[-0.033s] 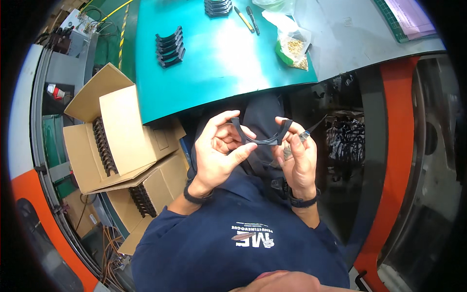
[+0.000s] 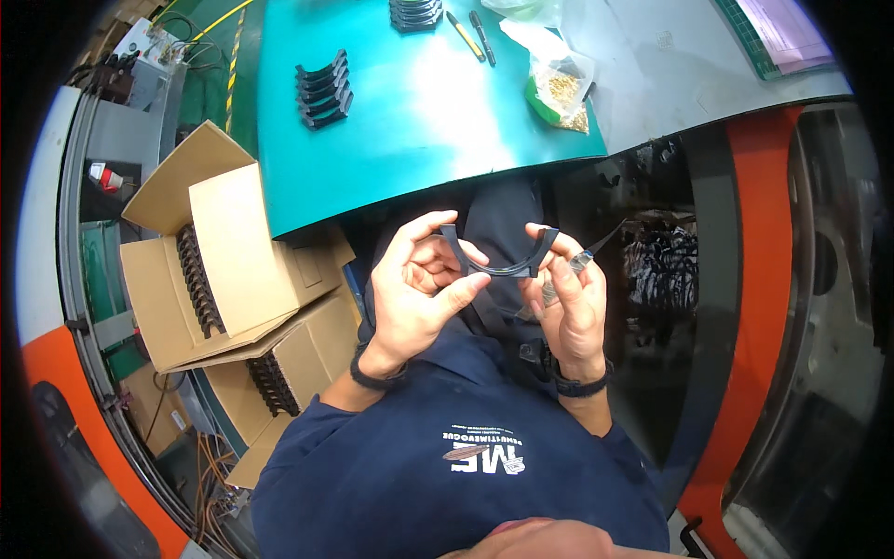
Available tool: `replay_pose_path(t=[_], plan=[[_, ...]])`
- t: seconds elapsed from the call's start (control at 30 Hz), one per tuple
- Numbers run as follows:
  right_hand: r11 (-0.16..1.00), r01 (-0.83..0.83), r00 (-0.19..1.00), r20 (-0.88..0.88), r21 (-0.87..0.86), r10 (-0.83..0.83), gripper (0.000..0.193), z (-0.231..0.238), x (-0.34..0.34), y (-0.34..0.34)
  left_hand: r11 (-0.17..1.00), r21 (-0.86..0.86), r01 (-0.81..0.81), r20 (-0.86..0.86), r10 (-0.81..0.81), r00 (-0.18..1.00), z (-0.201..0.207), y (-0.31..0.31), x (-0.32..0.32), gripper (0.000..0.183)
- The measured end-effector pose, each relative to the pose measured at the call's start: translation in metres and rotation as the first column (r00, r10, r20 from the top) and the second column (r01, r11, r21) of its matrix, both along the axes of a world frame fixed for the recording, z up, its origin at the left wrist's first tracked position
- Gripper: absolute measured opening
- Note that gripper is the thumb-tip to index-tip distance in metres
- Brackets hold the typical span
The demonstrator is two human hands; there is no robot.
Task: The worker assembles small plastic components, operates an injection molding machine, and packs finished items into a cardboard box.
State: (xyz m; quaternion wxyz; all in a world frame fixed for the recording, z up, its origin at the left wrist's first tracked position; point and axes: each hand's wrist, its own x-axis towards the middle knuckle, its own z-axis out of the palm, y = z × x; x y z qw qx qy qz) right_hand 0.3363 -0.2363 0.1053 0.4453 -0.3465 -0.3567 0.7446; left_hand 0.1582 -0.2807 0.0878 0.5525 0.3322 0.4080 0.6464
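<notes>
A black curved bracket [image 2: 507,271], shaped like a half ring, is held up in front of my body between both hands. My left hand [image 2: 416,287] pinches its left end, with the thumb near the bottom of the curve and the fingers behind. The fingers of my right hand [image 2: 570,303] grip its right end. Tucked in that same hand is a slim, clear-handled tool [image 2: 579,260] with a bluish collar and a thin pointed tip aimed up and right. Its exact kind cannot be made out, and the fingers partly hide its handle.
Ahead, the green-topped table [image 2: 372,177] bears a stack of curved black brackets [image 2: 324,90], another stack [image 2: 415,14], two pens [image 2: 475,39] and a bag of small brass-coloured pieces [image 2: 563,88]. Open cartons [image 2: 247,252] with more brackets stand at left. An orange machine frame [image 2: 745,307] rises at right.
</notes>
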Motion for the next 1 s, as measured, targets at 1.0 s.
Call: replay_pose_path(t=[1.0], plan=[[0.917, -0.295, 0.946, 0.050, -0.268, 0.320, 0.023, -0.001, -0.007, -0.006, 0.979, 0.202, 0.031, 0.137, -0.060, 0.989, -0.020, 0.007, 0.009, 0.032]])
